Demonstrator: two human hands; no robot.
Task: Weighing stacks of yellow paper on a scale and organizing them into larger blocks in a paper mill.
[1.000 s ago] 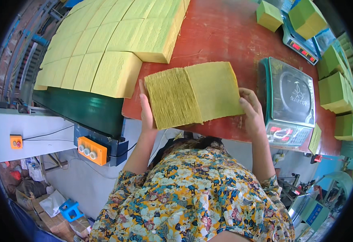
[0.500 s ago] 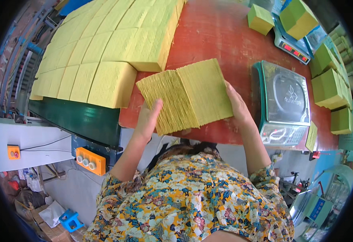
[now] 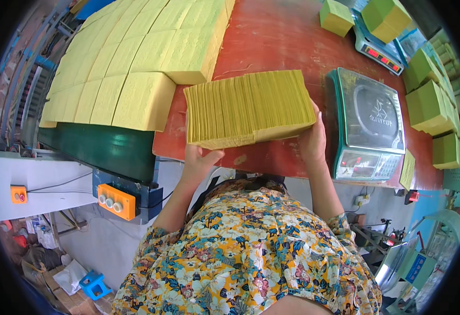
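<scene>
Between my two hands is a thick block of yellow paper sheets (image 3: pixel 251 107), tilted so the many sheet edges face up. Its left part and right part differ slightly in level, with a step near the middle. My left hand (image 3: pixel 201 161) grips the near left corner, thumb out and fingers mostly hidden under and behind the block. At the right end, my right hand (image 3: pixel 312 137) is pressed against the side with its fingers wrapped round it. The block is over the near edge of the red table (image 3: pixel 277 47).
Rows of yellow paper blocks (image 3: pixel 140 58) fill the left side, above a green surface (image 3: pixel 104 149). A covered scale (image 3: pixel 369 118) stands right of my hands. Further back, a second scale (image 3: pixel 379 58) bears a block. More blocks (image 3: pixel 432 110) line the right edge; an orange button box (image 3: pixel 116 201) hangs below left.
The block has been turned and levelled: its long side now runs left to right and its near face shows. My left hand has shifted down to the block's lower corner.
</scene>
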